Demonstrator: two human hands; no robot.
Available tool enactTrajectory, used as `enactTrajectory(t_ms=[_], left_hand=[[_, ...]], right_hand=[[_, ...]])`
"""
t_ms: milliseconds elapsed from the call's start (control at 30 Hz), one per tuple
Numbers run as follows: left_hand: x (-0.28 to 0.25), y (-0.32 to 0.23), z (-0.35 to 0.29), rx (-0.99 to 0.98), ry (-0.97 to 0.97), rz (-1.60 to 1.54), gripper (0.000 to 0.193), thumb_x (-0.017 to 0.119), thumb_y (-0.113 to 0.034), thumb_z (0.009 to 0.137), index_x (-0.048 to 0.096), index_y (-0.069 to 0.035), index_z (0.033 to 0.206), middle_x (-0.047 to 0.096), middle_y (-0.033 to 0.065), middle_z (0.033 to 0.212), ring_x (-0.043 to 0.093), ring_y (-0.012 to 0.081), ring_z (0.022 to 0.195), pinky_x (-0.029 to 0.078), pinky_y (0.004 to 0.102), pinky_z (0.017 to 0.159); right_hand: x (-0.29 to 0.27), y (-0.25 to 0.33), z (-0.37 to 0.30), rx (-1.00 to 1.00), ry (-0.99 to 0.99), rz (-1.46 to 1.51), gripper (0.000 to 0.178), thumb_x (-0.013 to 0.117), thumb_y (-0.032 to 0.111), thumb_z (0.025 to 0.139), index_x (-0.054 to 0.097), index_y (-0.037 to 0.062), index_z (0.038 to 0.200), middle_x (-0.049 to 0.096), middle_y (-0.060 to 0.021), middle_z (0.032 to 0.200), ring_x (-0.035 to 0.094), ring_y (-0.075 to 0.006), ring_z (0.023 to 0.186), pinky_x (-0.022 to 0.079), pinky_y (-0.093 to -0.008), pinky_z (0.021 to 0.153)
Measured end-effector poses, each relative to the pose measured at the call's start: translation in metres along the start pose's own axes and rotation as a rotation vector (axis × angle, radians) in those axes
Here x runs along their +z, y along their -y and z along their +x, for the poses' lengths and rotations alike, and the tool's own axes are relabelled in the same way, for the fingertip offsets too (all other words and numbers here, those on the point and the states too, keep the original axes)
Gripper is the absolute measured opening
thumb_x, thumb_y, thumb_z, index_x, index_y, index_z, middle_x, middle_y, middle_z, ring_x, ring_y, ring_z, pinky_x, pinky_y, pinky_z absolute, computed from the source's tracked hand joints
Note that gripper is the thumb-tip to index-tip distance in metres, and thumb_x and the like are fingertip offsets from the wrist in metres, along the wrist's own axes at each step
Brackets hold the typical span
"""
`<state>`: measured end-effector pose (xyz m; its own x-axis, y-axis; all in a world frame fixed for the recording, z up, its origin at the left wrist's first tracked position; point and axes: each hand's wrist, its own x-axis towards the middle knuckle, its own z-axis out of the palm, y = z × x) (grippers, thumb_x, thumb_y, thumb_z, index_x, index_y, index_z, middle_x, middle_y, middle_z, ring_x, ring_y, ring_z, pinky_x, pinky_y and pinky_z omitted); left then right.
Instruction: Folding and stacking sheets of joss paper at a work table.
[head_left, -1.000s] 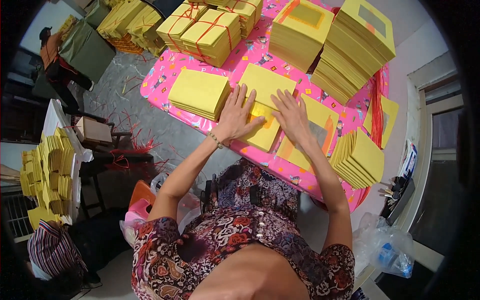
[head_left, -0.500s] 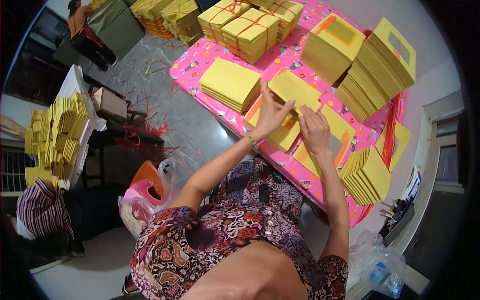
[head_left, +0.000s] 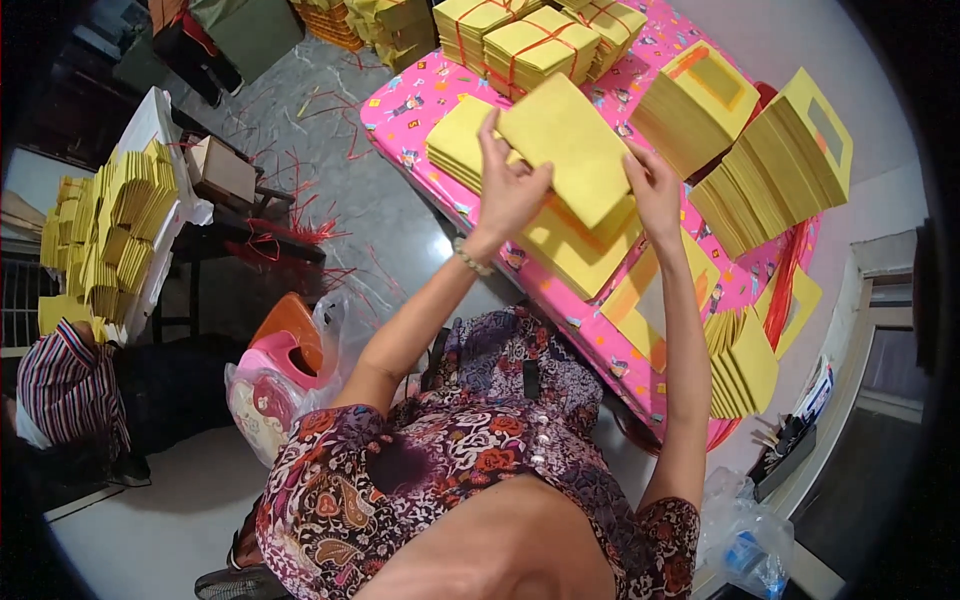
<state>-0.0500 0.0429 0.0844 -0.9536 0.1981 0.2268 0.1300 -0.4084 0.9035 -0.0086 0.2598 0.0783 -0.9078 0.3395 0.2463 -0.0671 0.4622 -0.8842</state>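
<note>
A yellow folded paper packet (head_left: pixel 568 140) is lifted above the pink table, tilted, its plain face up. My left hand (head_left: pixel 510 190) pinches its left edge, with fingertips partly behind it. At the right corner, my right hand (head_left: pixel 655 192) grips it between thumb and fingers. Beneath it lies yellow paper (head_left: pixel 575 260) with orange print, close to the table edge. Beside my left hand is a low stack of folded yellow packets (head_left: pixel 460 140), partly covered. A sheet with a grey panel and orange marks (head_left: pixel 650 305) lies below my right wrist.
Tied yellow bundles (head_left: pixel 540 48) stand at the back of the pink table (head_left: pixel 405 105). Tall stacks (head_left: pixel 780 165) and red cords (head_left: pixel 785 290) are at the right. Another table with stacks (head_left: pixel 130 230) stands left, near a person in stripes (head_left: pixel 70 385). Red scraps litter the floor.
Both hands have raised a yellow packet off the pile and hold it up, away from me. The view has shifted slightly, and the far person is now partly cut off.
</note>
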Motion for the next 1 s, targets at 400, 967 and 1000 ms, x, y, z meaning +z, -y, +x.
enactTrajectory(t_ms=[400, 967, 1000], left_hand=[[-0.133, 0.015, 0.047, 0.078, -0.2, 0.846, 0.06, 0.08, -0.028, 0.082, 0.052, 0.004, 0.124, 0.068, 0.013, 0.103, 0.066, 0.0195, 0.092, 0.054, 0.0334, 0.083], [-0.139, 0.049, 0.031, -0.004, -0.219, 0.911, 0.062, 0.078, -0.034, 0.075, 0.054, -0.001, 0.121, 0.064, 0.0174, 0.108, 0.053, 0.0325, 0.104, 0.037, 0.0453, 0.098], [-0.137, 0.048, 0.029, 0.025, -0.208, 0.961, 0.063, 0.078, -0.033, 0.075, 0.053, 0.0, 0.123, 0.063, 0.0176, 0.11, 0.051, 0.033, 0.108, 0.036, 0.0458, 0.099]], right_hand=[[0.117, -0.013, 0.061, -0.003, 0.27, -0.095, 0.034, 0.061, 0.023, 0.092, 0.069, 0.0021, 0.117, 0.072, -0.0184, 0.106, 0.069, -0.0297, 0.102, 0.051, -0.0393, 0.09], [0.127, -0.019, 0.058, 0.118, 0.443, -0.389, 0.033, 0.058, 0.022, 0.094, 0.064, 0.0001, 0.118, 0.068, -0.0243, 0.112, 0.064, -0.0384, 0.107, 0.049, -0.0473, 0.093], [0.128, -0.02, 0.057, 0.028, 0.432, -0.437, 0.03, 0.058, 0.021, 0.095, 0.063, -0.0006, 0.115, 0.067, -0.0246, 0.111, 0.064, -0.0402, 0.106, 0.049, -0.0492, 0.091]])
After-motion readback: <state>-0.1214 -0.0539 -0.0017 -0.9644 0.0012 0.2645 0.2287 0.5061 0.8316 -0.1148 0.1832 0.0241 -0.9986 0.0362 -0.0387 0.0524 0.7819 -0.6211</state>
